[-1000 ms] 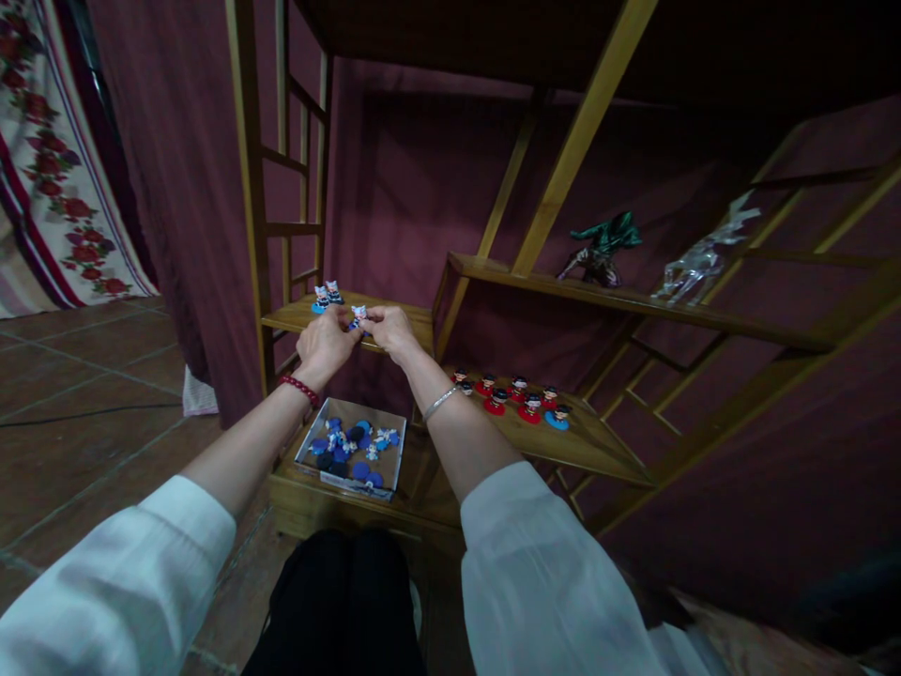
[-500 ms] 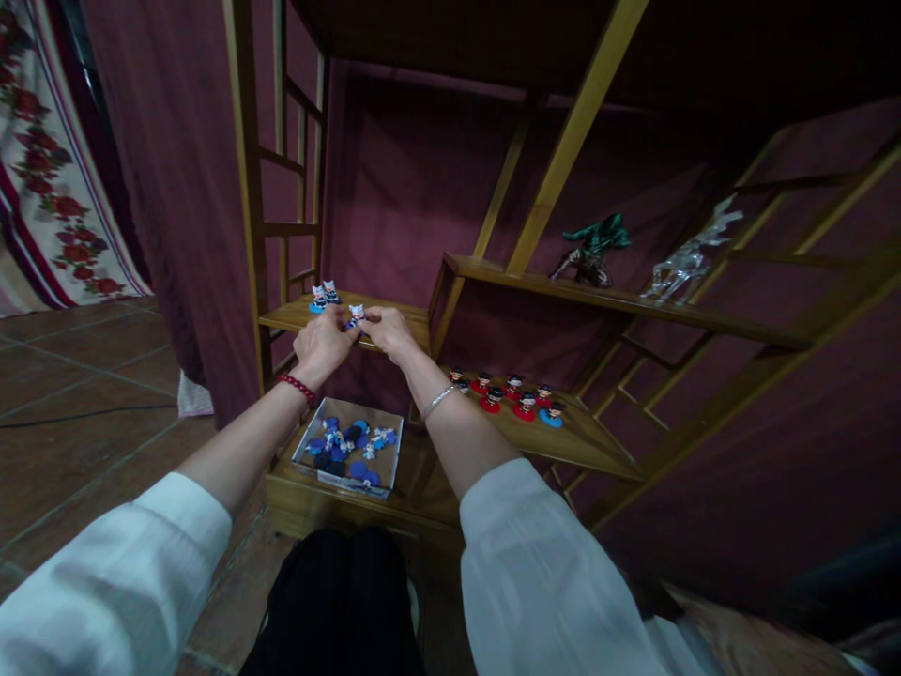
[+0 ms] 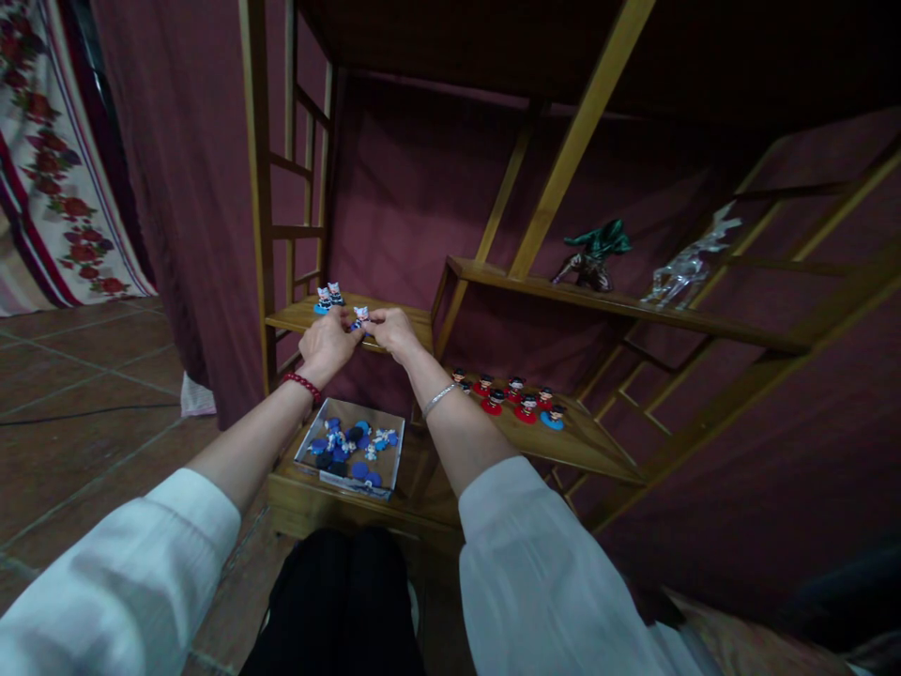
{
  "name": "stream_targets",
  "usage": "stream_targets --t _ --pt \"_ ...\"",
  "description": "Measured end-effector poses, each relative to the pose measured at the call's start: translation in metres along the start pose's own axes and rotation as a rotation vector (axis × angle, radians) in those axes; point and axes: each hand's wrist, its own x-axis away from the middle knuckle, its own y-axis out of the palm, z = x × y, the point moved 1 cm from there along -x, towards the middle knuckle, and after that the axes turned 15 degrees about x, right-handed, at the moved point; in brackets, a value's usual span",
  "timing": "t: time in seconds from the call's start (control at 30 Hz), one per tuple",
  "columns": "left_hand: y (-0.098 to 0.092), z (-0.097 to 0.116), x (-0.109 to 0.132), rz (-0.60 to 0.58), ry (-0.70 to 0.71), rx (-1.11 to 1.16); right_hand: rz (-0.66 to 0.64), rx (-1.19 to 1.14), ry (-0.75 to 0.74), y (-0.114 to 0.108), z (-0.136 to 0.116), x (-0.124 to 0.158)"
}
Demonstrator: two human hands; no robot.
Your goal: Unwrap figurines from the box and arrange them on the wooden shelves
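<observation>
Two hands meet over the front edge of the upper-left wooden shelf [image 3: 296, 317]: left hand [image 3: 325, 344] and right hand [image 3: 394, 333] both pinched shut on one small white-and-blue toy figurine [image 3: 359, 315], near two like figurines [image 3: 328, 298] at the shelf's back edge.

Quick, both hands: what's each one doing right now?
Left hand: closed on the small figurine.
Right hand: pinching the same figurine.
</observation>
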Motion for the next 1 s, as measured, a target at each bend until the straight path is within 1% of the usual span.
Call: stream_targets --t 0.17,0.27,0.5,0.63,0.7,0.8,1.0 --pt "0.000 -0.001 0.000 -0.001 0.015 0.002 -0.004 0.065 -0.015 -0.005 -0.002 0.005" --pt "-0.001 0.000 0.001 -0.015 0.012 -0.011 0.001 0.052 -0.016 -0.005 -0.002 0.006" --pt "-0.003 0.002 0.002 -0.080 -0.013 -0.086 0.022 -0.031 0.073 -0.009 0.000 0.010" --pt "-0.004 0.003 0.005 -0.077 -0.016 -0.101 0.027 -0.035 0.091 -0.018 -0.006 0.021" --pt "-0.005 0.004 0.008 -0.065 0.004 -0.109 0.033 -0.032 0.086 -0.021 -0.009 0.025" --pt "-0.007 0.004 0.013 -0.055 0.037 -0.117 0.054 -0.022 0.077 -0.023 -0.009 0.029" --pt "-0.009 0.001 0.017 -0.043 0.054 -0.121 0.070 -0.029 0.066 -0.024 -0.007 0.032"
